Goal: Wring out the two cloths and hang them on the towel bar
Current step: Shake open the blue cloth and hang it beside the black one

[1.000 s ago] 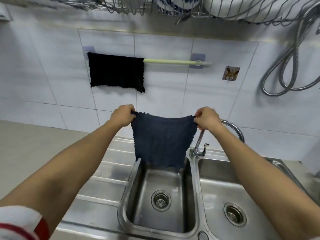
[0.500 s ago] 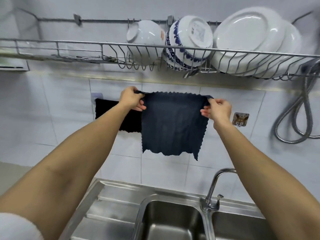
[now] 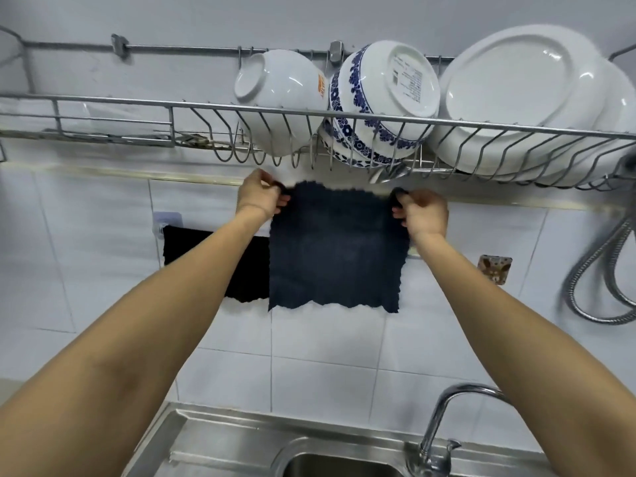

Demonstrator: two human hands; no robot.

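Head view: the left hand (image 3: pixel 258 197) and right hand (image 3: pixel 420 212) each pinch a top corner of the dark blue square cloth (image 3: pixel 335 249), spread at twelve o'clock, overlapping the black hung cloth (image 3: pixel 237 270) at nine. The cloth hides the towel bar; draped blind, it could slide into the steel sink (image 3: pixel 309 459).

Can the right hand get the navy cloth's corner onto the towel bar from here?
Probably yes: the right hand pinches the navy cloth just above the towel bar, nothing between.
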